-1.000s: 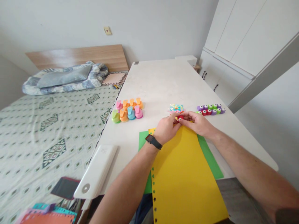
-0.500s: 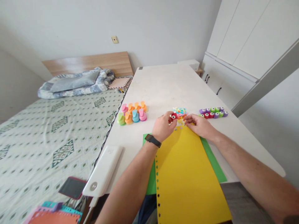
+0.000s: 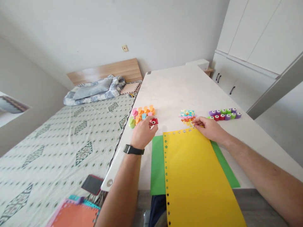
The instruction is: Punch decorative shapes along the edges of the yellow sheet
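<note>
My left hand (image 3: 143, 134) is closed on a small red paper punch (image 3: 153, 121) and sits just in front of a cluster of larger pastel punches (image 3: 141, 114). A black watch is on that wrist. My right hand (image 3: 209, 127) rests on the far right corner of a yellow sheet (image 3: 196, 170), fingers pinched at its edge beside a pile of small colourful cut-outs (image 3: 187, 115). The yellow sheet has punched holes along its far and left edges and lies over a green sheet (image 3: 157, 164).
A row of small purple, green and red punches (image 3: 223, 114) lies right of the cut-outs on the white table (image 3: 180, 88). A bed (image 3: 59, 138) runs along the left, with a dark phone (image 3: 92, 184) and a white flat device (image 3: 113, 171) near the table edge. White cupboards stand at right.
My left hand carried the red punch leftward from the yellow sheet's far edge to the pastel punches. The right hand stayed at the sheet's corner. The camera turned left.
</note>
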The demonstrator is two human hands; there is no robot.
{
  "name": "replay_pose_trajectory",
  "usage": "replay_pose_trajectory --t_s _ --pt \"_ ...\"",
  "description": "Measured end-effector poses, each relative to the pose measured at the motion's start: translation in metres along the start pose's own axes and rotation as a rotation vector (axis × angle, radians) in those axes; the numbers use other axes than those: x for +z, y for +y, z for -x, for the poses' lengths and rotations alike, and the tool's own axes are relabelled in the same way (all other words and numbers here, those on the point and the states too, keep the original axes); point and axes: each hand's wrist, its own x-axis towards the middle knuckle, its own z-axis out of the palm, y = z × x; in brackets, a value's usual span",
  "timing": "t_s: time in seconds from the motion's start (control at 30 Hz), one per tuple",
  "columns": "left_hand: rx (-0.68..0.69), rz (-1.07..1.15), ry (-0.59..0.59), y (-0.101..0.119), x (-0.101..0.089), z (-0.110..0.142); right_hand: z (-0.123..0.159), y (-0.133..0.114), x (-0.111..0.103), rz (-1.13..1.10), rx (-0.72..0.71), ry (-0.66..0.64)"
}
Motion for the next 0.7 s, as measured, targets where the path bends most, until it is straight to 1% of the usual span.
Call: replay_pose_trajectory --t_s 0.1,0.17,0.27,0.37,0.53,0.7 --pt "-0.132 -0.102 -0.011 -0.024 -0.009 0.005 0.001 -0.001 0.0 0.007 -0.004 -0.009" --pt "-0.206 -0.164 -0.045 -0.041 -0.012 0.005 0.002 -0.003 -0.001 0.014 -0.004 -0.004" --pt "-0.314 -0.238 -0.069 -0.065 -0.013 0.003 0.002 -0.004 0.0 0.012 -0.003 0.005" --pt "-0.372 -0.275 -0.128 -0.083 -0.009 -0.001 0.002 -0.004 0.0 0.005 -0.016 0.008" --pt "-0.407 -0.345 -0.167 -0.101 0.001 -0.006 0.002 -0.001 0.0 0.038 -0.007 0.001" --pt "-0.46 -0.308 -0.174 -0.105 0.006 -0.005 0.002 0.0 0.0 0.029 -0.014 -0.006"
